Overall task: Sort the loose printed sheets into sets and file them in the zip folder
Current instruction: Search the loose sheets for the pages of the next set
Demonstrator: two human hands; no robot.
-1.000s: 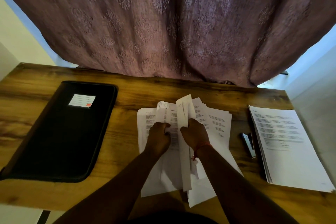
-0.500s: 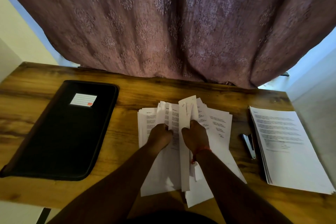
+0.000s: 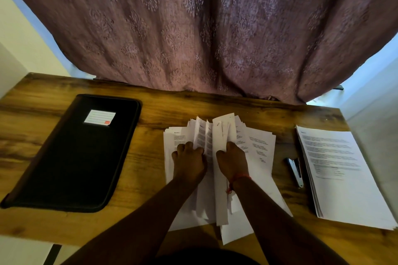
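Head view: the sorting step is in hand. Both hands work in the loose sheets (image 3: pixel 260 153), a fanned heap lying at the middle of the counter (image 3: pixel 150 157), its near edge hanging a little over the counter's near rim. The left hand (image 3: pixel 189 161) has its fingers (image 3: pixel 187 146) curled into the left part of the heap, holding a lifted bunch of pages. The right hand (image 3: pixel 232 159) is just beside it, fingers curled round a few sheets that stand up on edge between the two hands. So the paper lies under and between the fingers, with more pages spread out flat to the right of the right hand.

To the far left, well apart from the hands, lies the black folder (image 3: pixel 71 157), flat and, as far as can be seen, zipped. At the right a squared stack (image 3: pixel 340 176) rests on the counter, likely a set already made, with a stapler (image 3: pixel 296 171) just left of it.

Judging by this, filing has not begun. The next move calls for parting the held pages cleanly, one set from another, without dragging the overhanging sheets off the near edge.
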